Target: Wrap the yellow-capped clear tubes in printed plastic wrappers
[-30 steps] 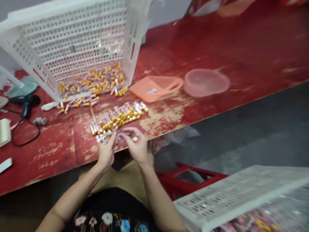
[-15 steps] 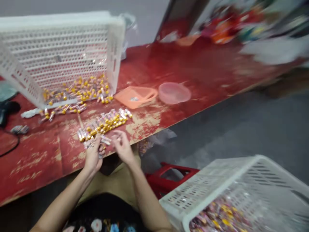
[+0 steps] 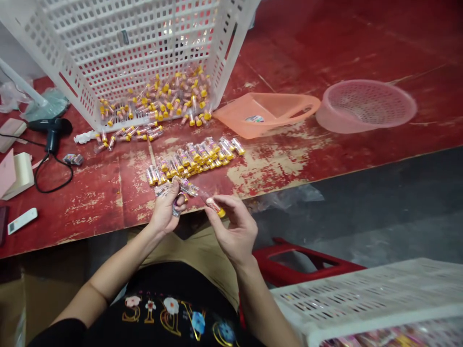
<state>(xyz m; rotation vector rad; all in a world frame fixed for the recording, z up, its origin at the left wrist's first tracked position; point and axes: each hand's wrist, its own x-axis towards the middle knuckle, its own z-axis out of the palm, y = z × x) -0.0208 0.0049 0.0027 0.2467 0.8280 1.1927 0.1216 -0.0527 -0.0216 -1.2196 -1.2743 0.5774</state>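
Right hand [image 3: 237,229]: thumb and fingertips clamped on a small clear plastic tube with a yellow cap and pinkish contents [image 3: 216,207], held tilted just above the near edge of the worn red counter [image 3: 90,207]; the yellow end points down and to the right. Left hand [image 3: 168,207]: partly curled, thumb and index finger pinched on clear printed plastic wrapping [image 3: 188,185] that reaches toward the tube; whether the two touch can't be told. Some bits also sit in the curled lower fingers, too small to make out. Hands are near each other, apart.

Just beyond the hands: stacked rows of yellow-capped clear tubes [image 3: 195,156] on the counter, yellow ends mostly toward the person. Behind them, a large white perforated plastic crate [image 3: 137,53] holds loose yellow-capped tubes [image 3: 162,99], some spilling out front. Right of the crate, an orange plastic scoop [image 3: 267,108], then a round pink mesh basket [image 3: 372,106]. Left side: dark corded handheld tool [image 3: 52,135], white remote [image 3: 22,220]. Lower right: second white crate [image 3: 361,294] beside a red plastic stool [image 3: 300,262].
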